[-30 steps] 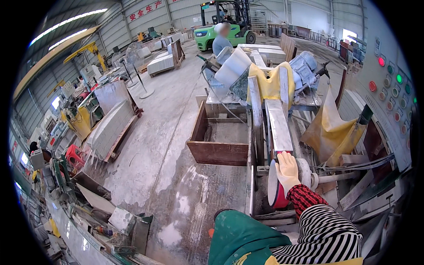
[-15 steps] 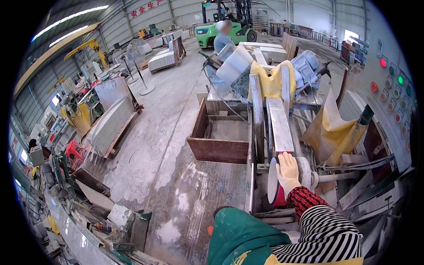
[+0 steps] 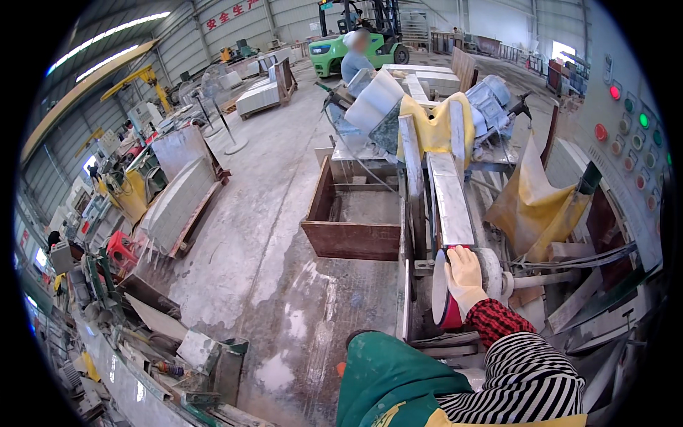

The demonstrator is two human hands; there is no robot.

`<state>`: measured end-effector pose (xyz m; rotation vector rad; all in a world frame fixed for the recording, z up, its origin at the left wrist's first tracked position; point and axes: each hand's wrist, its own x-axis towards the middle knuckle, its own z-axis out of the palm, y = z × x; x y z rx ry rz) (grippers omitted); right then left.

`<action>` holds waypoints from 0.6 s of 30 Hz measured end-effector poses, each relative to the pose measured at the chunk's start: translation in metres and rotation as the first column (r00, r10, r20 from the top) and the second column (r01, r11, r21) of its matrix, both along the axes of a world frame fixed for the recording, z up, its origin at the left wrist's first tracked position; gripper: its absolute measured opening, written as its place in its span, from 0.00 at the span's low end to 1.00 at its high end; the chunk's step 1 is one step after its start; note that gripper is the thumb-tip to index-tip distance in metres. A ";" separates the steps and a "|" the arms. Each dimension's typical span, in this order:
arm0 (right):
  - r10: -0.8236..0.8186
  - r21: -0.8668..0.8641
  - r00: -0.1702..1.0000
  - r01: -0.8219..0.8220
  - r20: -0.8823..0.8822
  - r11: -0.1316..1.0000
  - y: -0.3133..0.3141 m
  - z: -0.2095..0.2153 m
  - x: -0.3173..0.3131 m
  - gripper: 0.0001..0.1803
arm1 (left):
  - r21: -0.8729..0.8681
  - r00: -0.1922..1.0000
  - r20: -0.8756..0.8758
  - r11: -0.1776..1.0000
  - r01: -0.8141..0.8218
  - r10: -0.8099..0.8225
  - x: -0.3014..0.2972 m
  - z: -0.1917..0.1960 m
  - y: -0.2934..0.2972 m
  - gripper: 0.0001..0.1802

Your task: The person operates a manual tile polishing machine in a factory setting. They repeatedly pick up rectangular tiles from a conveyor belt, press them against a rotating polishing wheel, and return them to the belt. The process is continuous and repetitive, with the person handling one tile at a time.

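Brown open-topped box (image 3: 352,242) stands on the floor | left hand: I cannot tell its state | pale slab (image 3: 452,210) lies lengthwise, its near end just beside the fingertips | red-banded wheel (image 3: 453,313) is under the flat, outstretched right hand (image 3: 464,276) | control panel (image 3: 629,153) shows lit buttons

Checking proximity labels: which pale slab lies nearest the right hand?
The narrow slab between the draped yellow sheet and the right hand, its near end by the fingers; the others lie farther off.
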<state>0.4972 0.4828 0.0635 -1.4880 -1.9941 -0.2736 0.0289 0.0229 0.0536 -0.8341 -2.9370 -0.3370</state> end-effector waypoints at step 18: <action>-0.637 -0.596 0.181 -0.604 -0.749 0.529 0.055 0.026 0.037 0.21 | -0.015 0.994 -0.104 1.000 0.018 -0.020 0.002 -0.002 0.002 0.20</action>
